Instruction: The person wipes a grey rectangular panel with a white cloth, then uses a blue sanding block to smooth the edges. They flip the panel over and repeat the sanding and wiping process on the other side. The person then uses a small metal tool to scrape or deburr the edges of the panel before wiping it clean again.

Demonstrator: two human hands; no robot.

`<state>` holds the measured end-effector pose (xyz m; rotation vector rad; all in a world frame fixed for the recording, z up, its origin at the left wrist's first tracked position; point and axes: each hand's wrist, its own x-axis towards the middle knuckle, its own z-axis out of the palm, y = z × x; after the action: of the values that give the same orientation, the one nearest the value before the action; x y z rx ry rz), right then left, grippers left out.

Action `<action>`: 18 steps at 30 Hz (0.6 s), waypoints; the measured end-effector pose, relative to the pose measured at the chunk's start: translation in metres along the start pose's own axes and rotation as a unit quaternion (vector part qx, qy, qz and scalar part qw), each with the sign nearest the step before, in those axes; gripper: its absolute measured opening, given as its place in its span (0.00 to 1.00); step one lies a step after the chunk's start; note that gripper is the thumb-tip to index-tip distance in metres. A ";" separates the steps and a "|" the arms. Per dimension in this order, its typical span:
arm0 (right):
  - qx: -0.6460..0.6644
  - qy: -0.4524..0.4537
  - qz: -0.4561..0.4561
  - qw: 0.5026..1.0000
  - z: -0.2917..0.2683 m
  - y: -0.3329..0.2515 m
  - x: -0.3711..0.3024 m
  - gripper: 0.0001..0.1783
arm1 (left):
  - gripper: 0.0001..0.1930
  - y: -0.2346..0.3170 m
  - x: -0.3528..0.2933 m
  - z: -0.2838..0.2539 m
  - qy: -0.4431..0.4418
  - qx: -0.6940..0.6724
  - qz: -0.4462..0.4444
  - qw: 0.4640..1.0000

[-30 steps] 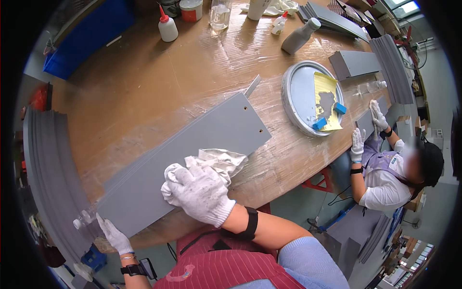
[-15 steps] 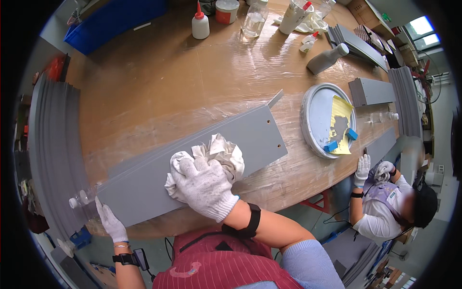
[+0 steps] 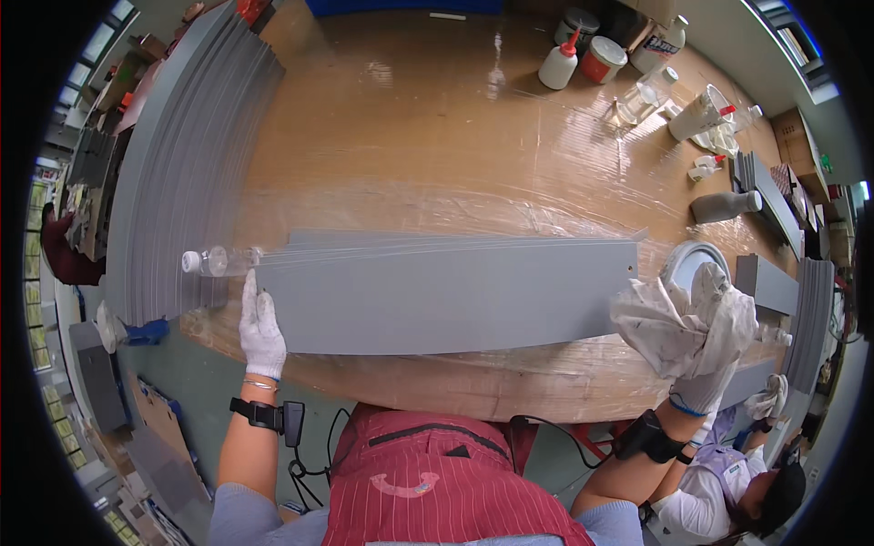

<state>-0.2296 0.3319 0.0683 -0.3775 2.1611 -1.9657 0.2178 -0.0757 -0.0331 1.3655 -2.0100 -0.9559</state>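
A long flat grey panel [image 3: 446, 296] lies lengthwise across the near side of the table, with other grey panels showing beneath its far edge. At its left end, my left hand [image 3: 261, 332] in a white knit glove rests against the short edge, fingers stretched out. My right hand [image 3: 705, 387], gloved too, grips a crumpled off-white cloth [image 3: 660, 323] at the panel's right end; folds of the cloth hide part of the fingers. A clear plastic bottle [image 3: 218, 262] lies on its side just beyond my left fingertips.
Tall stacked grey panels [image 3: 187, 173] stand at left. A round grey lid [image 3: 685, 259] is partly behind the cloth. A grey bottle [image 3: 726, 207], a red-tipped squeeze bottle [image 3: 557, 68] and a white cup [image 3: 699, 114] stand farther back. A co-worker [image 3: 728, 473] is at lower right.
My right hand has moved the cloth from the panel's middle to its right end. My left hand stays at the left end. The view has turned, so the panel now looks level.
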 end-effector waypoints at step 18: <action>-0.598 -0.131 -0.270 0.743 0.332 0.015 -0.123 0.28 | 0.60 -0.033 -0.023 -0.041 -0.284 -0.219 0.041 0.932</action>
<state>-0.0104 0.0588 0.0172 -1.4564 2.9720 -0.2200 0.2749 -0.0731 -0.0353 0.8067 -2.0317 -1.7877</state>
